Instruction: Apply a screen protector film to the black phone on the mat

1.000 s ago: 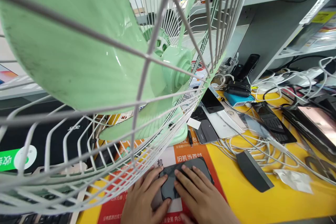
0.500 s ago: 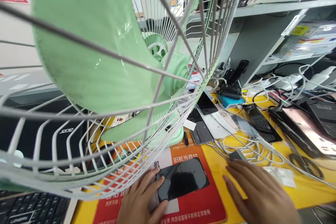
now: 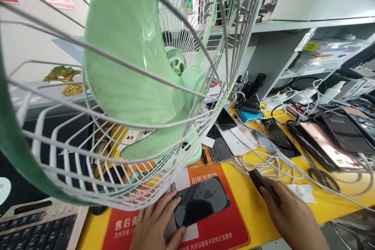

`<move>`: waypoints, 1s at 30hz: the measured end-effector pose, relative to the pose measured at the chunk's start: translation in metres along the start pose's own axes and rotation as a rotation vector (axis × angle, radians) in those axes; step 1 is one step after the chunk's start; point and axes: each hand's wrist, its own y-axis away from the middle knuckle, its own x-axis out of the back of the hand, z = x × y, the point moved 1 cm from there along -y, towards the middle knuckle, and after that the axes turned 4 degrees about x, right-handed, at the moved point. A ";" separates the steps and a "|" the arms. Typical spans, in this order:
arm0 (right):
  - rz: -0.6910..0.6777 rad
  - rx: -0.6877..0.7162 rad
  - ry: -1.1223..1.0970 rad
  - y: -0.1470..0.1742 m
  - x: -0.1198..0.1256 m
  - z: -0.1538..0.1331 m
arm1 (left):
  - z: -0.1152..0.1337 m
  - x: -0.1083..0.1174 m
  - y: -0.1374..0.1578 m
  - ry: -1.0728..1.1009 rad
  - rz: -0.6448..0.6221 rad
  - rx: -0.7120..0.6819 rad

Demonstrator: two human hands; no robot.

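Note:
A black smartphone lies screen up on the red and orange printed mat, with a faint apple logo on its dark glass. At its left end is my left hand, its thumb by the near edge and its fingers by the far corner, steadying it. Off the mat's right side, my right hand is closed around a slim dark slab, tilted and seen nearly edge-on. What kind of thing that slab is I cannot tell.
A green fan in a wire cage fills the upper left, close to the camera. Beyond my right hand lie coiled white cables, scissors and several phones. A keyboard sits at lower left.
My right hand has closed on the dark slab and lifted it; before, its fingers were spread just by it. My left hand stays at the phone. The view has shifted slightly.

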 end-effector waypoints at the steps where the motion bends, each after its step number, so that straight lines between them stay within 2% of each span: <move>1: -0.029 -0.016 -0.107 -0.001 0.001 -0.007 | 0.000 0.000 0.000 0.008 -0.003 0.003; 3: -0.078 -0.001 -0.284 -0.002 0.000 -0.027 | 0.000 -0.001 0.000 0.026 -0.011 0.013; 5: -0.095 0.068 -0.344 -0.003 -0.006 -0.051 | 0.001 -0.001 0.000 0.042 -0.023 0.030; 10: -0.085 0.246 -0.227 -0.002 -0.032 -0.087 | 0.002 0.000 0.002 0.041 -0.056 0.040; 15: 0.026 0.380 0.035 -0.001 -0.041 -0.088 | 0.000 -0.004 0.005 0.008 -0.067 0.043; 20: 0.046 0.466 0.129 0.001 -0.040 -0.088 | -0.002 -0.011 0.008 -0.004 -0.074 0.042; 25: 0.088 0.465 0.091 -0.004 -0.027 -0.085 | -0.004 -0.012 0.011 0.009 -0.099 0.050; 30: 0.186 0.378 -0.068 -0.010 -0.018 -0.086 | -0.004 -0.013 0.013 0.028 -0.100 0.058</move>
